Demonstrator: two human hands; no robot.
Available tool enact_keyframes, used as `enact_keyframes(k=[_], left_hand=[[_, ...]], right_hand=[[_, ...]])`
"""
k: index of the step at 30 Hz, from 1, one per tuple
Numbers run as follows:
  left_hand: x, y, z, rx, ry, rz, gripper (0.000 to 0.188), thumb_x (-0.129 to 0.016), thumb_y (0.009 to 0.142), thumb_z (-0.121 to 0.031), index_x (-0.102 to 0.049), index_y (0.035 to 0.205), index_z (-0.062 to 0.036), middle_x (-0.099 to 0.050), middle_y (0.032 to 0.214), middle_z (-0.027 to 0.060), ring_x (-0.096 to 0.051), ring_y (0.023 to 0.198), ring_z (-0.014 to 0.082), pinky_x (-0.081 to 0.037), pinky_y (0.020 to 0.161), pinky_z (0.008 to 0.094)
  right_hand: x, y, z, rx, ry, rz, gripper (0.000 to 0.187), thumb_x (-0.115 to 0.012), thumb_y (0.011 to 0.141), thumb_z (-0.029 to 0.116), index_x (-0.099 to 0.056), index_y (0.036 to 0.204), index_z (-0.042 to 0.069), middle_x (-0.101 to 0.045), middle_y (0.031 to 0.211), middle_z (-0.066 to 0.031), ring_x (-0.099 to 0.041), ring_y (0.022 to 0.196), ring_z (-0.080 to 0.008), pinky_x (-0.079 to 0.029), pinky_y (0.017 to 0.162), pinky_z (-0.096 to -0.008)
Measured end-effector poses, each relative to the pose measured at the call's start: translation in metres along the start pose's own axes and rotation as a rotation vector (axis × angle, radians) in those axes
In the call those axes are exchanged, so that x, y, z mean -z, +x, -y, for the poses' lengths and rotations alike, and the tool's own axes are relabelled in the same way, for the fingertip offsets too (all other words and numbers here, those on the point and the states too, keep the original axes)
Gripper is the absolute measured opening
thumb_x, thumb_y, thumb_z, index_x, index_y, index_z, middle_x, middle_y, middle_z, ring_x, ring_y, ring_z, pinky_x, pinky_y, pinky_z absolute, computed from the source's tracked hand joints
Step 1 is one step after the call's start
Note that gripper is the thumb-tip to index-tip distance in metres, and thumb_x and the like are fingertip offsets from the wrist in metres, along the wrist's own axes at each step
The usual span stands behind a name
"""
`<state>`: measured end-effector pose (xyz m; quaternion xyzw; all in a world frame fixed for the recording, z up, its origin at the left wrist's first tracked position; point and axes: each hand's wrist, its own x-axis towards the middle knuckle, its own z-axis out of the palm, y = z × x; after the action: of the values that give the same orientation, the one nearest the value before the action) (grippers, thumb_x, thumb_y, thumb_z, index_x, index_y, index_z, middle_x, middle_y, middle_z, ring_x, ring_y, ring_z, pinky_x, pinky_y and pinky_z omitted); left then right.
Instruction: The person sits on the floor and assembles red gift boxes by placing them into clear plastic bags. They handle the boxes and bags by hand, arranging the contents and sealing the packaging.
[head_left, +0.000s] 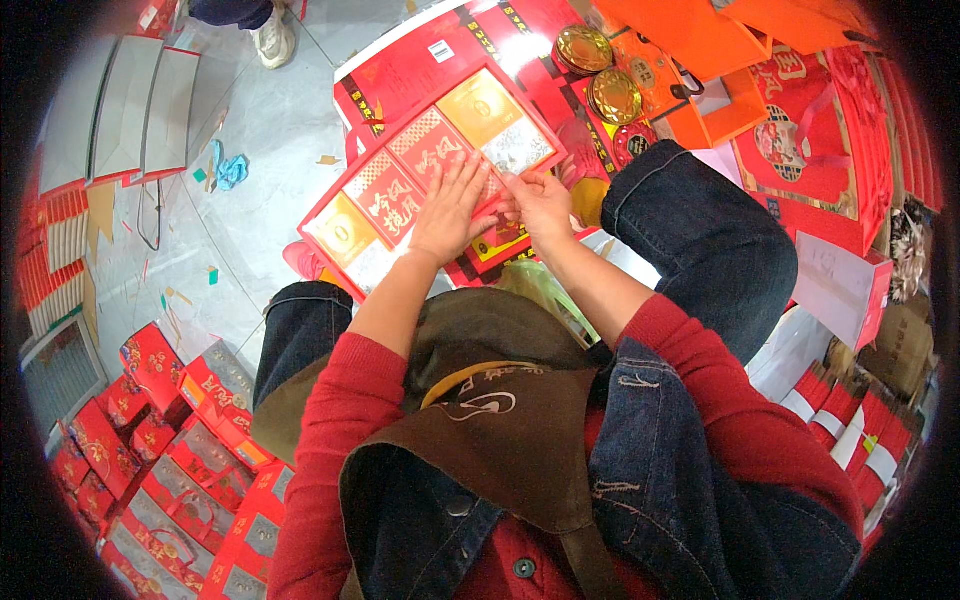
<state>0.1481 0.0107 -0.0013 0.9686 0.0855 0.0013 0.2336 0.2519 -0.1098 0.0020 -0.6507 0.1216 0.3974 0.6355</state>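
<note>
A long red gift box [318, 248] lies slantwise in front of me. Side by side in it sit two red packets [385, 200] with gold patterns, and a gold-and-silver packet [492, 112] fills either end. My left hand [450, 215] rests flat on the inner red packet, fingers stretched out. At the near edge of the box, my right hand [540, 205] has its fingers curled together in a pinch. What they grip, if anything, is too small to make out. Another red and yellow box [500, 248] shows partly beneath the hands.
Beyond the gift box are a red printed sheet [410, 75], round gold tins [584, 48] and orange boxes [740, 105]. Red bags [815, 130] stand at right. Stacked red boxes [185, 480] fill the lower left; grey panels [150, 105] stand upper left. Blue scrap [231, 171] litters the floor. Another person's shoe [272, 40] shows at top.
</note>
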Motion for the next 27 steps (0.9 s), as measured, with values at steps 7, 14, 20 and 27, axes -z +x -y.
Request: enact_keyframes(k=[7,14,20,27], left_hand=[[0.002,0.001,-0.002,0.023,0.015,0.038,0.081,-0.063,0.077,-0.039,-0.023,0.142,-0.0098,-0.023,0.147,0.0088,-0.018,0.137,0.0266,-0.015,0.111,0.0449],[0.002,0.002,-0.001,0.016,-0.016,0.053,0.08,-0.063,0.077,-0.037,-0.025,0.14,-0.0061,-0.022,0.147,0.0114,-0.018,0.137,0.0293,-0.012,0.111,0.0471],[0.002,0.003,-0.004,0.015,0.07,0.089,0.079,-0.06,0.079,-0.042,-0.026,0.14,-0.006,-0.021,0.148,0.0112,-0.018,0.137,0.0279,-0.013,0.111,0.0461],[-0.002,0.001,-0.004,-0.005,0.136,0.084,0.067,-0.054,0.083,-0.045,-0.031,0.14,-0.0179,-0.021,0.148,0.013,-0.017,0.137,0.0297,-0.012,0.111,0.0472]], right_hand=[[-0.006,-0.002,0.001,0.006,-0.092,-0.163,0.033,-0.07,0.078,0.015,-0.048,0.094,-0.003,-0.06,0.071,-0.0098,-0.059,0.049,-0.0139,-0.047,0.042,-0.025],[0.0,0.005,-0.001,0.179,-0.612,-0.186,0.036,-0.067,0.081,0.034,-0.052,0.082,0.001,-0.061,0.067,-0.0138,-0.062,0.056,-0.0243,-0.049,0.049,-0.0352],[0.016,0.008,0.027,0.384,-1.12,-0.115,0.049,-0.053,0.084,0.047,-0.057,0.083,-0.002,-0.061,0.076,-0.0275,-0.061,0.075,-0.0421,-0.047,0.071,-0.0479],[0.04,0.032,0.021,0.482,-0.872,-0.299,0.034,-0.053,0.087,0.035,-0.053,0.077,0.002,-0.06,0.069,-0.0194,-0.058,0.069,-0.0405,-0.045,0.065,-0.0475]])
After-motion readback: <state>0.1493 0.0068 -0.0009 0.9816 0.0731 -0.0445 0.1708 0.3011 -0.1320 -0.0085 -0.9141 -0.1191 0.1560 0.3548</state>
